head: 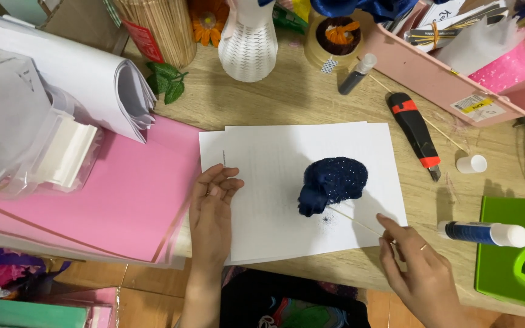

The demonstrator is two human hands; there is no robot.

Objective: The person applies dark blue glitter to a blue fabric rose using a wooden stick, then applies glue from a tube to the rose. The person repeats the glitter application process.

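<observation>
Fingertips (386, 221) of the right hand (417, 270) pinch a thin stick (355, 222) bearing a dark blue flower (330, 183), centre frame; left hand (212, 206) rests flat, fingers together, on white paper (287, 182).

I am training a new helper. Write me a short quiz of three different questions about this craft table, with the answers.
1. True or false: the right hand holds the stick of the blue flower.
2. What does the left hand rest on?
3. The knife lies: A) on the pink sheet B) on the bare table C) in the pink box.

Key: 1 true; 2 the white paper; 3 B.
</observation>
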